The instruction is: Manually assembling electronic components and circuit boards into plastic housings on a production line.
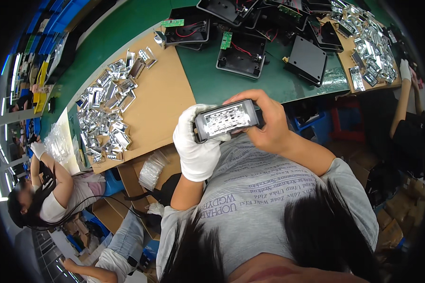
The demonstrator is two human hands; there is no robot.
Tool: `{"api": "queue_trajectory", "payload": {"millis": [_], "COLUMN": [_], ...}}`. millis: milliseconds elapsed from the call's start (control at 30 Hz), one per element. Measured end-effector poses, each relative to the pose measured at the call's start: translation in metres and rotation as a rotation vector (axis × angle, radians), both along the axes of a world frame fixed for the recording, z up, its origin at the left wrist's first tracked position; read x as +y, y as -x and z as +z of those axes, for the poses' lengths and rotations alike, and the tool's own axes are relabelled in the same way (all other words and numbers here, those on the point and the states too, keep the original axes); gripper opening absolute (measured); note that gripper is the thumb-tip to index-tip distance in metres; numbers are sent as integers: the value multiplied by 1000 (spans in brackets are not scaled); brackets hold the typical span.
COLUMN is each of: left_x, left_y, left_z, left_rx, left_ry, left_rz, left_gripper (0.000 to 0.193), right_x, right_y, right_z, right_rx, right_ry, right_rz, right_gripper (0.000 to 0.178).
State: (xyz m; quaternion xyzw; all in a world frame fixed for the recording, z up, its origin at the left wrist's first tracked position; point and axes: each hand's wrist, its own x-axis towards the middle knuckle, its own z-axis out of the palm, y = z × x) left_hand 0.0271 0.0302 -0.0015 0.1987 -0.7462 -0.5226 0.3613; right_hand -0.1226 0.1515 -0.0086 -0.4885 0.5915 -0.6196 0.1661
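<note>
Close in front of my chest, both hands hold a black rectangular lamp housing (225,120) with a shiny silver reflector in its face. My left hand (193,148), in a white glove, is wrapped round the left end and underside. My bare right hand (272,123) grips the right end, fingers along the top edge and thumb below. The reflector faces up toward me, and the back of the housing is hidden.
Many silver reflectors (109,96) lie on a cardboard sheet (167,80) at left. Black housings (243,54) with green circuit boards and red wires crowd the green table (198,70). More reflectors (370,49) sit at far right. Co-workers (56,188) are at both sides.
</note>
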Motion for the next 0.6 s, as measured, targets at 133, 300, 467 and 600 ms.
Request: {"api": "queue_trajectory", "payload": {"millis": [133, 300, 467, 600], "left_x": [0, -1, -7, -1], "left_y": [4, 10, 3, -1], "left_z": [10, 33, 22, 15], "left_rx": [-96, -224, -195, -177], "left_ry": [-39, -256, -154, -183], "left_rz": [6, -37, -167, -74], "left_gripper": [79, 85, 88, 88], "right_x": [-2, -5, -12, -8], "right_y": [1, 8, 14, 18], "right_z": [0, 18, 32, 51], "right_rx": [-169, -523, -267, 360], "right_ry": [-86, -253, -177, -120], "right_rz": [33, 76, 21, -45], "right_gripper": [53, 51, 43, 39]}}
